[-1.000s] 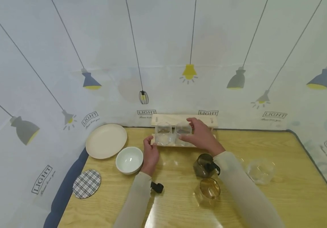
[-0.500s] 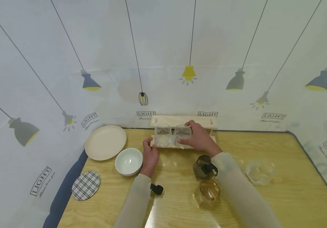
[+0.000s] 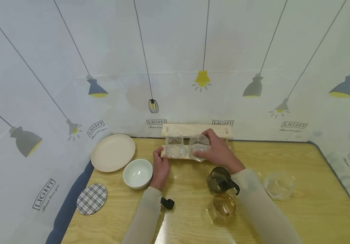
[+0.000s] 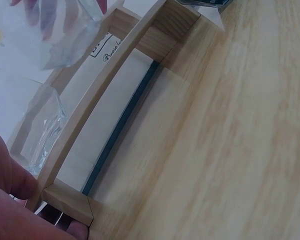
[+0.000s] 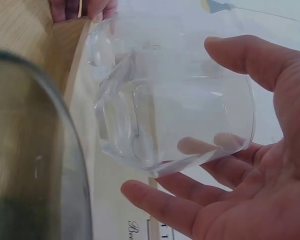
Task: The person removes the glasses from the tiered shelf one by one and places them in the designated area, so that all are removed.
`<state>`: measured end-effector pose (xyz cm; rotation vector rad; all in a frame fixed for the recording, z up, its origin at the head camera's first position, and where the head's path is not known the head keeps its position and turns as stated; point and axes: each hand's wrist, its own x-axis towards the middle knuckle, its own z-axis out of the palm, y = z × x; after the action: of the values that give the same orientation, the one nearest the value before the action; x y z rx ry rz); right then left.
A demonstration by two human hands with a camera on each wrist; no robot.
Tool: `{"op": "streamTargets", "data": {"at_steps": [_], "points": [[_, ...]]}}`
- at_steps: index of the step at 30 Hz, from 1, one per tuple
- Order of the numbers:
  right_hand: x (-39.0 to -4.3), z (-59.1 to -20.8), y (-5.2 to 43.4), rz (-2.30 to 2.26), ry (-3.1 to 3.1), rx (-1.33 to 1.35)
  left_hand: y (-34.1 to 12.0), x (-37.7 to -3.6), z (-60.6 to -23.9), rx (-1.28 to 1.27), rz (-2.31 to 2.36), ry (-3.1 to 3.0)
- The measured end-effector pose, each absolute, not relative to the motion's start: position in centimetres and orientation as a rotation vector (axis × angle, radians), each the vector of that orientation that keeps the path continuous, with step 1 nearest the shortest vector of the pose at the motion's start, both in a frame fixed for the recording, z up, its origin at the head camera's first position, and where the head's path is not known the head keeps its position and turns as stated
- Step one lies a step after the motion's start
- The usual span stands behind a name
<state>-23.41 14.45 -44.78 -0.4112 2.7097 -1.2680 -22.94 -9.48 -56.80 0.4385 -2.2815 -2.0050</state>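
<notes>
My left hand (image 3: 161,169) grips the left end of a two-tier wooden rack (image 4: 105,87), thumb on top and fingertips showing under the board. One clear glass (image 3: 174,145) stands on the rack's lower board beside that hand. My right hand (image 3: 222,152) holds a second clear glass (image 5: 180,115) from its right side, thumb on one side and fingers spread along the other. In the left wrist view this glass hangs tilted above the board. A dark grey glass mug (image 3: 219,179) and an amber glass (image 3: 222,206) stand below my right forearm.
A white bowl (image 3: 137,173) sits just left of my left hand, with a beige plate (image 3: 114,152) behind it. The checked coaster (image 3: 92,199) lies at the table's left edge. Another clear glass vessel (image 3: 279,185) stands right of my right sleeve, which partly covers more clear glass.
My right hand has closed on the right-hand glass and shifted it slightly to the right and towards me, tilting it. My left hand has stayed at the rack's end.
</notes>
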Motion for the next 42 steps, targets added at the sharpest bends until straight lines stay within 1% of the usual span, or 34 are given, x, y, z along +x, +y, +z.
{"op": "streamTargets", "data": {"at_steps": [14, 21, 28, 42], "points": [[-20.3, -43.2, 15.9, -1.494, 2.711, -0.456, -9.5, -23.0, -56.8, 0.457, -2.011, -2.316], [-18.0, -42.3, 17.1, -1.594, 2.731, -0.45, -9.6, -22.9, -57.2, 0.463, -2.022, -2.294], [-15.6, -41.9, 19.0, -1.569, 2.835, -0.481, -9.6, -22.9, -56.9, 0.455, -2.026, -2.301], [-11.9, -43.4, 22.8, -1.638, 2.893, -0.682, -9.6, -22.9, -56.7, 0.419, -2.026, -2.28]]}}
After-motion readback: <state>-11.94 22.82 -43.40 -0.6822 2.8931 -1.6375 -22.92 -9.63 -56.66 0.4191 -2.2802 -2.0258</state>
